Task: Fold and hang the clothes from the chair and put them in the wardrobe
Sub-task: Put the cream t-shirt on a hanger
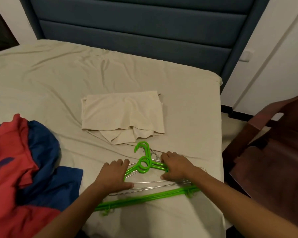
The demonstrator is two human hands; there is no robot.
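1. Clothes (24, 162), red and blue, are lying heaped at nine o'clock: soft, light, probably best pinched at the shoulders.
2. Left hand (113, 176) is resting flat on the hangers (144, 165).
3. Right hand (175, 165) is gripping the hangers: stiff, likely tangling.
4. Chair (268, 160) is standing at three o'clock.

Two bare forearms are showing in the head view, both coming in from below the bed sheet (41, 79), which is serving as the landmark here. Neither arm is wearing a sleeve as far up as the picture reaches, and no watch, band or ring is showing on either wrist or on the fingers. The left hand (113, 176) is showing its back near the sheet's front edge; the right hand (176, 166) is showing its back and knuckles just beside it.
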